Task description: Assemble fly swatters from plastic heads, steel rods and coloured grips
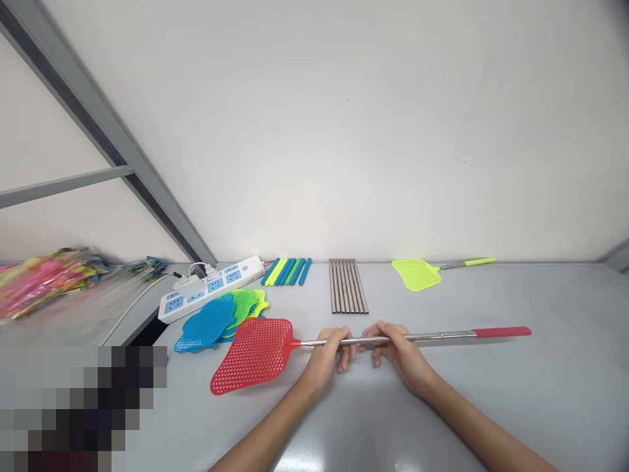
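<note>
A red fly swatter [255,354] with an extended metal telescopic rod and a red grip stretches across the front of the grey table. My left hand [330,351] pinches the rod near the swatter head, thumb on top. Farther along the same rod, my right hand [396,344] holds it with the thumb over it and the fingers beneath. Behind my hands lies a row of several metal rods [348,286]. Left of them are several blue, green and yellow handle grips [286,271]. A stack of blue, green and yellow swatter heads [209,321] sits behind the red head.
At the back right lies a yellow-green fly swatter [417,274] with a short rod. A white power strip [211,288] with plugs stands at the left rear. Plastic-wrapped colourful items [49,282] are on a surface at far left, beyond a metal frame post [122,151].
</note>
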Demonstrator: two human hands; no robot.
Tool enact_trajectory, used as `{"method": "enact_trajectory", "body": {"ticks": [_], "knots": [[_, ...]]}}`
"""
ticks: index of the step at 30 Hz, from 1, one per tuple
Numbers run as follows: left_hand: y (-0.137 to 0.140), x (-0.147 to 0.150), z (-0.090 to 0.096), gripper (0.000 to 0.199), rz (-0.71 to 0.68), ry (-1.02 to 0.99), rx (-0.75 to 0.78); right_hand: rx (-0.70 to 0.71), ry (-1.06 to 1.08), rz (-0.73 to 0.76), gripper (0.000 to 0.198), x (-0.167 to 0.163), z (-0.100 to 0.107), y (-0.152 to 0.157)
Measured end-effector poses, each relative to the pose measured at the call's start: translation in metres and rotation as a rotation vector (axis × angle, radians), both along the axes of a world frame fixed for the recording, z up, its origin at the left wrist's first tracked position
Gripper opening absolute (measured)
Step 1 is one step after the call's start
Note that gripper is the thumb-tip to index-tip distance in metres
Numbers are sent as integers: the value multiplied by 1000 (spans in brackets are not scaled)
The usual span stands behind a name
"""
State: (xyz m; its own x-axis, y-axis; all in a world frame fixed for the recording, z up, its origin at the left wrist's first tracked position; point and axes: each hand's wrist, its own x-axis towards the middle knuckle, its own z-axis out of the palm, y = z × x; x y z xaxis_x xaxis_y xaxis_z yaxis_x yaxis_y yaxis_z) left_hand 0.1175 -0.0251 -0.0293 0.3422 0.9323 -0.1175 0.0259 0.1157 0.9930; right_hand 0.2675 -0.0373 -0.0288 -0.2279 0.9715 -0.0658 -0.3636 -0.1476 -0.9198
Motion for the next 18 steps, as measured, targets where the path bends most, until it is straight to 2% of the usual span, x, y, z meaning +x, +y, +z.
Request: {"method": "enact_trajectory", "body": {"ticks": [3,18], "knots": [[0,0,1,45,4,25,-32,-22,-1,17,38,1,-2,1],[-1,1,2,46,-13,51,6,-35,4,32,38,3,-5,1]]}}
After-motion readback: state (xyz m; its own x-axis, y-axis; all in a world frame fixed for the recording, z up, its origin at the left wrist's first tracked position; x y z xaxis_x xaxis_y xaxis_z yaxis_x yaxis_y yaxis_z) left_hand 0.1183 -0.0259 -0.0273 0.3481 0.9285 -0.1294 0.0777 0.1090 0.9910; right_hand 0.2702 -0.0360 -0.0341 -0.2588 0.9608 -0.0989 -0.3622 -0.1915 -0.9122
